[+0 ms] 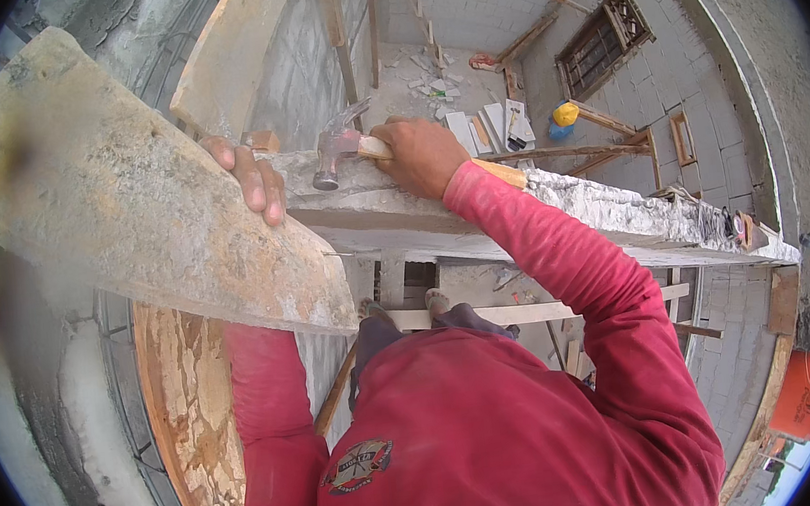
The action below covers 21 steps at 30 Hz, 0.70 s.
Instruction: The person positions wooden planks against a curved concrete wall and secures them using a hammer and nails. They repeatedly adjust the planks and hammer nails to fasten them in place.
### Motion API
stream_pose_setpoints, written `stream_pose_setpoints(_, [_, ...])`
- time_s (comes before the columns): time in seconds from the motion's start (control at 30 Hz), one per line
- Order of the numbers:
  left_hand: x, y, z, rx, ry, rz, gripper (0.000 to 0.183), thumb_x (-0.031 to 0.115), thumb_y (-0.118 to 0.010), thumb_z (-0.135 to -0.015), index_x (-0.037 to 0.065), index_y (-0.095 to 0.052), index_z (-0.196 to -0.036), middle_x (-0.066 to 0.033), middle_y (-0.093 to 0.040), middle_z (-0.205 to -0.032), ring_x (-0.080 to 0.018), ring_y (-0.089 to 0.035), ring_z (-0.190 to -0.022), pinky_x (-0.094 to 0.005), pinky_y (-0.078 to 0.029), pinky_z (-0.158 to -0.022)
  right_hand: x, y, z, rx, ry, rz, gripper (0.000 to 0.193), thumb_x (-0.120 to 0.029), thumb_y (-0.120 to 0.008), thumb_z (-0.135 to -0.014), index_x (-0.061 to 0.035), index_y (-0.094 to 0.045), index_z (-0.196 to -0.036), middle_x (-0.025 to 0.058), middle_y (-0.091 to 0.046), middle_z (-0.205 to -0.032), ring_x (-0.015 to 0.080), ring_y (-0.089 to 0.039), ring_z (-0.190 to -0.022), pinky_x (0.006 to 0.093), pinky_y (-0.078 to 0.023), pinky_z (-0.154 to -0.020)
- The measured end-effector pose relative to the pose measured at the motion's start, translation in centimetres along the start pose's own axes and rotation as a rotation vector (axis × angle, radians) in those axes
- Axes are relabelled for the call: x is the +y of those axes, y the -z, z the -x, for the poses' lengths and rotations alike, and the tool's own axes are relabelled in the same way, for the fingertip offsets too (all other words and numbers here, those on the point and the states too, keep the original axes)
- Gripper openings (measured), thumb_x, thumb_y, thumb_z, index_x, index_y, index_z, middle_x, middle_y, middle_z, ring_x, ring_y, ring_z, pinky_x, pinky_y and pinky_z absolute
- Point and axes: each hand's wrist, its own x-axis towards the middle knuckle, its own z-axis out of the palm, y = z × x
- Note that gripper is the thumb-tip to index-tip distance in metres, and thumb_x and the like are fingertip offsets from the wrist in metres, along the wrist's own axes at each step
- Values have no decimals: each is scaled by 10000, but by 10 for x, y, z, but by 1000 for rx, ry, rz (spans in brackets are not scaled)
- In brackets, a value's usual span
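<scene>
A claw hammer (337, 149) with a wooden handle is in my right hand (420, 156), fingers wrapped round the handle near its head. The hammer head is above the rough top of a block wall (604, 197); contact cannot be made out. My left hand (254, 180) curls its fingers over the edge of a mortar-stained wooden board (128, 206), which slants across the left side. My left palm and thumb are hidden behind the board. A thin nail (335, 254) juts from the board's right edge. A small wood block (261, 141) lies beyond my left fingers.
My feet are beside a narrow plank (489, 314) high above the floor. Timber props (342, 35) and a formwork panel (239, 49) stand beyond the wall. Wire (709, 220) lies on the wall top at right. An orange container (809, 393) is at lower right.
</scene>
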Motion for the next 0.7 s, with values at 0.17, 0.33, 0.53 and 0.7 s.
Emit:
stream_pose_setpoints(0.17, [9,19,4,-112,21,-27,429,273,-639,-1034,16,-520,-1357,-176,-679,-1008,-349,-694,-972,-449,-576,-872,0,4,16,121,-51,0,274,-216,-721,-907,-92,-724,-1151,156,-707,-1054,415,-688,-1000,513,-549,-873])
stream_pose_setpoints(0.33, [14,40,11,-150,-48,-55,448,233,-688,-1005,15,-548,-1370,-176,-696,-1069,-349,-693,-1023,-443,-564,-896,24,47,84,151,-123,30,204,-238,-714,-938,-81,-698,-1068,150,-688,-1069,410,-685,-971,505,-541,-817])
stream_pose_setpoints(0.53, [-28,18,-16,25,-335,-142,460,285,-665,-1020,16,-552,-1376,-168,-688,-1094,-316,-673,-1044,-410,-514,-926,49,58,128,282,-147,-54,250,-233,-776,-914,-41,-708,-1058,143,-683,-935,353,-666,-819,458,-518,-752])
stream_pose_setpoints(0.7, [-72,7,-23,201,-555,-201,453,308,-650,-1032,21,-554,-1369,-180,-680,-1085,-305,-667,-1038,-407,-513,-917,18,72,141,85,-300,-632,252,-246,-716,-989,-5,-655,-1033,14,-560,-812,108,-473,-744,290,-445,-688])
